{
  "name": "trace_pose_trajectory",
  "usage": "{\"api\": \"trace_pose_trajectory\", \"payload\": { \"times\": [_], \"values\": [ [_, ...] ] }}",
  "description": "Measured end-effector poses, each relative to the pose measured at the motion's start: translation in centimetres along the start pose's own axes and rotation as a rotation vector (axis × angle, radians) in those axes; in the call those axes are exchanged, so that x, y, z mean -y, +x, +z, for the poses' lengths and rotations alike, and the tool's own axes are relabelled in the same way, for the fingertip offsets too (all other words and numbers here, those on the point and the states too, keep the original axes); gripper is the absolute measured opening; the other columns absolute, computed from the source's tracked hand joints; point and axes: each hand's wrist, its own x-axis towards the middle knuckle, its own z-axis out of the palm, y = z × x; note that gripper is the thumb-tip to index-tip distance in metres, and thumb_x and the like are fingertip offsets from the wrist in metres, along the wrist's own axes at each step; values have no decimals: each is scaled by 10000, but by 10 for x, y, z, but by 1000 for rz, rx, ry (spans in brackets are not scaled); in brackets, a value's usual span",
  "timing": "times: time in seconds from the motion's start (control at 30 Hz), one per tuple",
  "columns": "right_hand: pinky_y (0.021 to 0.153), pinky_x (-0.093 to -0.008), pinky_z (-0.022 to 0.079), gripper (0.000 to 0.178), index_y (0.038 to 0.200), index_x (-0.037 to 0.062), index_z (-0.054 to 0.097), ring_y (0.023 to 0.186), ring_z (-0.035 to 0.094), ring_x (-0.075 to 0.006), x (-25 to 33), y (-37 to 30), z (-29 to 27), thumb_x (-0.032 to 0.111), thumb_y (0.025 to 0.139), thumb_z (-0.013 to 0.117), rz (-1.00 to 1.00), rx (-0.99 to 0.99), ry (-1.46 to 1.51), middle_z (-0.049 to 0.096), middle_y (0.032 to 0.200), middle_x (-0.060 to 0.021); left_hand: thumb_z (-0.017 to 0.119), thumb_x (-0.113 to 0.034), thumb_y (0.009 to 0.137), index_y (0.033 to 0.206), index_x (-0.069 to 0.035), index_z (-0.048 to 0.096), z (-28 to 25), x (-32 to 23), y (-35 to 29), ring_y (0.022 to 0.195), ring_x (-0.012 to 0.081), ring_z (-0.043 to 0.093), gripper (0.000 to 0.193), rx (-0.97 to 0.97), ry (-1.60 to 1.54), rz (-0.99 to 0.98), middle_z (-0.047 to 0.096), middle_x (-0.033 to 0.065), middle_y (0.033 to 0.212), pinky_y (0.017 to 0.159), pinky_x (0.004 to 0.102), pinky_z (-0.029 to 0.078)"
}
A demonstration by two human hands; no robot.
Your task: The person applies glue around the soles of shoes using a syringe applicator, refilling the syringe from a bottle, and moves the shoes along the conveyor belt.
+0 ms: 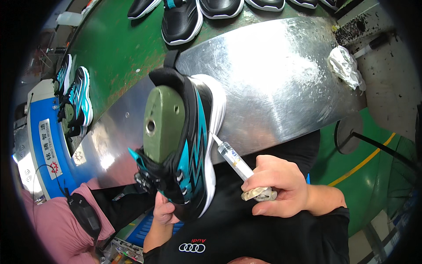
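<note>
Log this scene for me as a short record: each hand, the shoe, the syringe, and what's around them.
Left hand: grips the shoe near its front end
Right hand: holds the syringe
Shoe: black and teal, white sole, green last inside
Syringe: clear barrel, tip pointing at the sole's edge; contact unclear
Work surface: shiny metal plate
Far side: black shoes with white soles
Left side: black-and-teal shoes; person in pink
Right side: crumpled white wad

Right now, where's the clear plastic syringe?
The syringe is right of centre in the head view, in the right hand, pointing at the curved white shoe sole.
</note>
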Motion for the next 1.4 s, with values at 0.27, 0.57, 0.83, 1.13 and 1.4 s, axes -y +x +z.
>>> {"api": "trace_pose_trajectory", "payload": {
  "times": [0.27, 0.57, 0.83, 1.13, 1.4],
  "values": [
    [512, -299, 335, 330, 960, 8, 644, 559, 452, -182, 29, -12, 1, 210, 724, 754, 146, 83, -60, 627, 760, -59, 540, 93, 692, 1401, -7, 227, 7, 28, 18, 1277, 341, 380, 782, 176, -246, -186, 380, 186, 1380, 1049, 510, 303],
    [495, -283, 335, 301, 930, 17, 653, 552, 442, -167, 97, -37, -12, 171, 703, 776, 228, 109, -137, 642, 787, -46, 585, 22, 705, 1217, -11, 512, 51, 39, 60, 1139, 298, 514, 518, 341, -298, -499, 563, 151, 1197, 993, 432, 375],
    [484, -280, 317, 323, 926, 23, 657, 536, 430, -168, 130, -60, -20, 249, 722, 767, 156, 79, -317, 633, 763, -57, 566, 75, 787, 1195, -3, 531, 70, 57, 105, 1140, 275, 520, 418, 589, -327, -573, 559, 147, 1207, 1005, 403, 394],
    [482, -278, 306, 337, 931, 27, 650, 527, 420, -164, 126, -71, -21, 280, 734, 754, -24, -32, -555, 628, 744, -62, 587, 46, 801, 1147, -37, 571, 96, 68, 134, 1114, 239, 553, 356, 635, -351, -460, 604, 111, 1149, 986, 370, 432],
    [445, -251, 272, 319, 854, 68, 663, 516, 364, -142, 111, -63, -15, 260, 632, 788, -162, 16, -896, 559, 687, -2, 612, 2, 814, 1078, -58, 617, 120, 61, 137, 1044, 194, 588, 272, 602, -402, -417, 631, 86, 1093, 947, 341, 456]
  ]
}}
